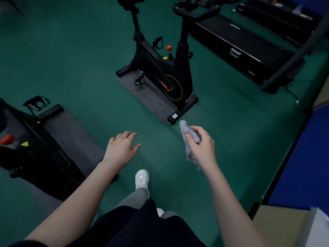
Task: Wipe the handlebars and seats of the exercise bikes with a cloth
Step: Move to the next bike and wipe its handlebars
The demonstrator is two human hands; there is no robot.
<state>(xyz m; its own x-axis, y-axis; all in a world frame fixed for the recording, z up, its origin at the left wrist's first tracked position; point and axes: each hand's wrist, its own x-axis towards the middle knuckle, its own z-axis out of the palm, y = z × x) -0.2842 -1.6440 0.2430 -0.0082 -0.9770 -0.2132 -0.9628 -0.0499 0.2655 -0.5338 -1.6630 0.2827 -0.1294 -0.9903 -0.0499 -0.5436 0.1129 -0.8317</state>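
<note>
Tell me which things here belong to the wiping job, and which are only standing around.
For the job: cloth in the right hand; bike ahead; second bike at left; left hand, free.

Not for the job: treadmills; grey mats; blue mat.

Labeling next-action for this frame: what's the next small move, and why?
Probably step forward and lift the right hand toward the handlebars of the bike ahead. That hand grips the grey cloth in the air, touching no bike, the left hand is open and holds nothing, and the handlebars and seat lie beyond both hands.
</note>
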